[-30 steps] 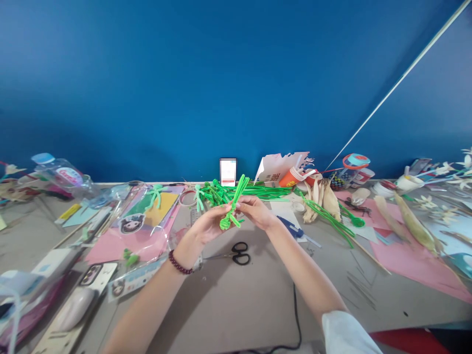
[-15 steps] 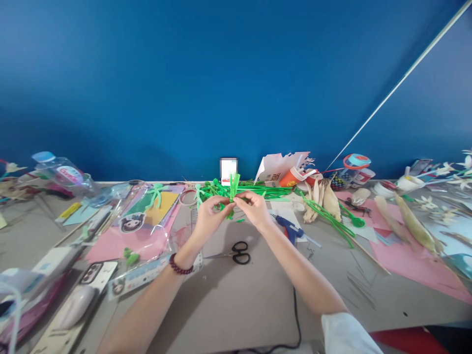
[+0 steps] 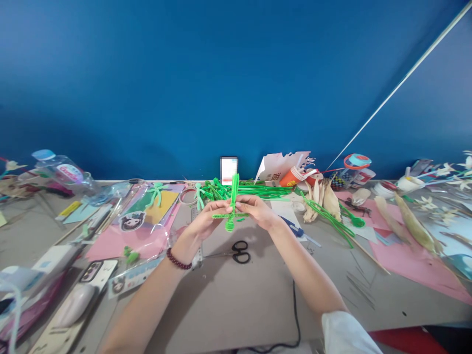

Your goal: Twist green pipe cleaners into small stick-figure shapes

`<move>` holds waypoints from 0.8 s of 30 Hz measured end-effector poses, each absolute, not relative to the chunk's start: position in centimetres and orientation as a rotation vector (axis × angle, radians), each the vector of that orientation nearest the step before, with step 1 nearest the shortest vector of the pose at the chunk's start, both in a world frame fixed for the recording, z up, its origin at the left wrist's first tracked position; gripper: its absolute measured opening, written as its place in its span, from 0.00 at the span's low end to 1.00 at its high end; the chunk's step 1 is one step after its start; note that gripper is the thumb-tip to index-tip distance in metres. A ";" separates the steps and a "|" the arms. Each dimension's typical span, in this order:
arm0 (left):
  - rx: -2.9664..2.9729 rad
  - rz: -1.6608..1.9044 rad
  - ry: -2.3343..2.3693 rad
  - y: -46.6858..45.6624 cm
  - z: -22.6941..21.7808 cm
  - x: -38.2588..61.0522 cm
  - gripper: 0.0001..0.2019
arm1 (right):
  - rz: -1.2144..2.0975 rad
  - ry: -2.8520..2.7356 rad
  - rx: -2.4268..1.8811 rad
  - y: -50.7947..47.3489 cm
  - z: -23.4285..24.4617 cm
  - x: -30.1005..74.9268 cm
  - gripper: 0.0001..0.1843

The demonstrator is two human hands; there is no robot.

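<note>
"What fills the frame?"

"A blue wall across the top half and, below it, the grey desk, with a bundle of green stems lying behind my hands at center."

"And the hands?"

"My left hand, left of center, and my right hand, facing it, are each closed to a fingertip pinch on the same fuzzy green piece, held above the desk at mid-frame. Black-handled scissors lie below, untouched."

"What just changed?"

"My fingertips have parted to either side of the stem. I judge that this leaves the join in plain sight, within reach of both hands."

"Compared with half a second ago?"

"Then my fingers met in front and mostly covered the lower part. Now a crossbar shows on both sides, with a round end beneath it. Whether my right fingertips touch the bar, I cannot tell."
</note>
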State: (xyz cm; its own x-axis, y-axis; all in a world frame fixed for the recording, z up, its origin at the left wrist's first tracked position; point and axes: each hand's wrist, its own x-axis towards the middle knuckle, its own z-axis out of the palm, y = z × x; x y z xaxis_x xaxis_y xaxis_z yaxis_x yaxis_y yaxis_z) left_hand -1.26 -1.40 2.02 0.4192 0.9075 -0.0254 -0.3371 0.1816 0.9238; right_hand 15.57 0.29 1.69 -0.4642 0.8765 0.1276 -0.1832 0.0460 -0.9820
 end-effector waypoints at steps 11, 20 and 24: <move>0.827 1.034 0.682 0.2 1.3 -1.6 0.12 | 1.365 -1.312 -0.906 1.3 1.4 15.5 0.12; 0.953 1.211 0.885 -0.8 0.8 -0.3 0.09 | 1.148 -1.293 -0.967 0.6 1.2 14.1 0.12; 0.912 1.326 0.936 -1.0 0.6 0.1 0.09 | 1.308 -1.259 -0.871 0.3 0.8 13.5 0.13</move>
State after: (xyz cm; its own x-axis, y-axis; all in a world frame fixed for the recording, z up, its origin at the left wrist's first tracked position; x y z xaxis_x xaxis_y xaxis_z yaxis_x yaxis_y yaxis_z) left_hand 0.05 -1.01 0.57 0.0220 0.9992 -0.0322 -0.3653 0.0380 0.9301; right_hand 13.55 0.34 0.84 -0.1608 0.9733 0.1636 -0.2009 0.1300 -0.9709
